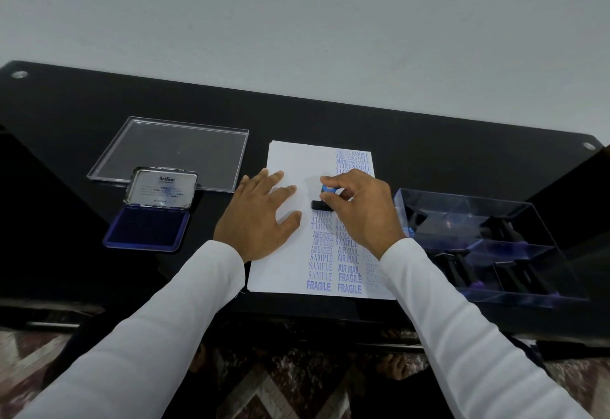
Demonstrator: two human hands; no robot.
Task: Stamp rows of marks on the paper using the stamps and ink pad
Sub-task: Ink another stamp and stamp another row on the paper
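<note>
- Stamp (pixel 325 196), blue-capped, stands on the paper (pixel 290 161) mid-sheet, atop the SAMPLE column.
- Right hand (pixel 359 210) has its grip clamped on the stamp; press straight down, evenly, no rocking.
- Left hand (pixel 260 217), fingers spread flat, pins the sheet.
- Ink pad (pixel 148 227) lies open, left on the counter (pixel 462 154).

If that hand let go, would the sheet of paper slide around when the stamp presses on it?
Probably. The paper looks thin and light on a glossy black table, so it may skid. The left hand lies flat on it, likely pinning it while the right hand presses the stamp.
</note>
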